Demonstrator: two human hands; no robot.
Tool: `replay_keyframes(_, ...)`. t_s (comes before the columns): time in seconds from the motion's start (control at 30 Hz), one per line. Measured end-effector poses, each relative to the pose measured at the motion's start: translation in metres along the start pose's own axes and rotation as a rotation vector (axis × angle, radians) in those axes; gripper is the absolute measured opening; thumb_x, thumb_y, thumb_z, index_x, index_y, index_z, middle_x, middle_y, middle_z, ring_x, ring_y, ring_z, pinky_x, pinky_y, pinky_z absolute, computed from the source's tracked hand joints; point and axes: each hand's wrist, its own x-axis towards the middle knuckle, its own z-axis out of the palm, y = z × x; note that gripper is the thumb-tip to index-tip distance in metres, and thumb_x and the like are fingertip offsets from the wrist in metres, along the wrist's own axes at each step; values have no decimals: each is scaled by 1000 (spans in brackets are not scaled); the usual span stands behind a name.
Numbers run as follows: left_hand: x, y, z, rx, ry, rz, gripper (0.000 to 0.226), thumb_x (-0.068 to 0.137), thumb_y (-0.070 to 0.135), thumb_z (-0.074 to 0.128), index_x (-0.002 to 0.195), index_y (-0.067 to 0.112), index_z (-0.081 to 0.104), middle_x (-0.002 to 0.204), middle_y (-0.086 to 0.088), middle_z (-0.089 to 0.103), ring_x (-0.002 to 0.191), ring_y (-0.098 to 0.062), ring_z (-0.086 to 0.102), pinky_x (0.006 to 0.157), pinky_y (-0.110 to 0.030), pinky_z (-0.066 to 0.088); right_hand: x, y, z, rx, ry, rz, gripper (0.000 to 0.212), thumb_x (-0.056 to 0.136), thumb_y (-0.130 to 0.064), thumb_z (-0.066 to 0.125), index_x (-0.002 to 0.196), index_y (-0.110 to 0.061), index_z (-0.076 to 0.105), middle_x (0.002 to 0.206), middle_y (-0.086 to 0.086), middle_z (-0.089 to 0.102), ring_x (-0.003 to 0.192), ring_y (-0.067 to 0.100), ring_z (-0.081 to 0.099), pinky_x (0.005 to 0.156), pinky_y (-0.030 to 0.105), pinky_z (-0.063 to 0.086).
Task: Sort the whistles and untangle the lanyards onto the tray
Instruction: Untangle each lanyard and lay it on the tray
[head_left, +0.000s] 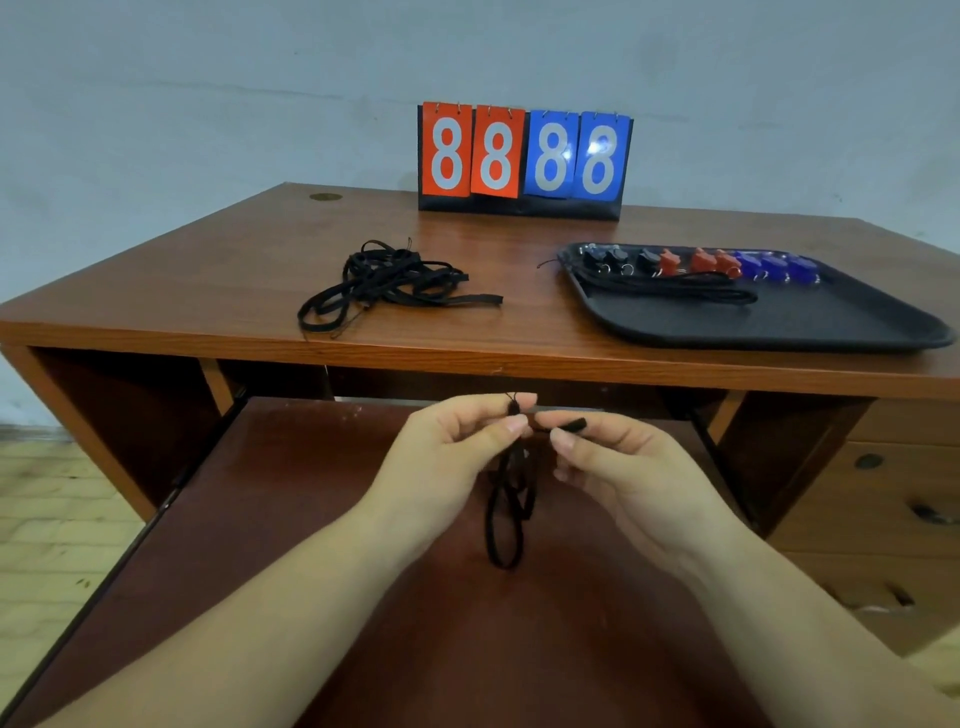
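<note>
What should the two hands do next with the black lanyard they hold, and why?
Probably draw the hands apart to pull the lanyard straight. The left hand and the right hand both pinch its top end, while its loops hang twisted below. On the tray one lanyard already lies straight in front of the sorted whistles, and a tangled pile waits on the desk.

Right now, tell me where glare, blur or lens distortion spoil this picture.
Head view: glare whitens the blue digits on the scoreboard; the wide lens bends the desk edges; the whistles on the tray are soft, their details unreadable; the left hand and right hand pinching the lanyard are fairly sharp, under even light.
</note>
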Motion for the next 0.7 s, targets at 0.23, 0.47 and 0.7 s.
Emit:
replay_keyframes(0.23,0,-4,2,-183,47,-72,10,77,12,67,86,14,65,78,-2,74,79,-14,71,70,-24,54,1,3,0,-94,56,-40,21,85,-18,58,101,-19,72,94,7,72,97,18,66,103,42,44)
replay_keyframes(0.47,-1,-7,5,-240,40,-101,30,64,21,69,91,9,67,79,-9,73,80,-26,69,80,-34,53,-2,1,4,33,39,-31,32,67,-15,66,99,-14,67,77,7,71,77,17,68,82,30,53)
replay_keyframes(0.7,-4,-6,7,-248,-81,-89,39,71,18,66,109,9,67,97,-19,69,88,-29,65,92,-45,50,-3,2,4,21,62,-2,23,63,-22,70,82,-9,70,77,12,69,78,25,65,83,37,53)
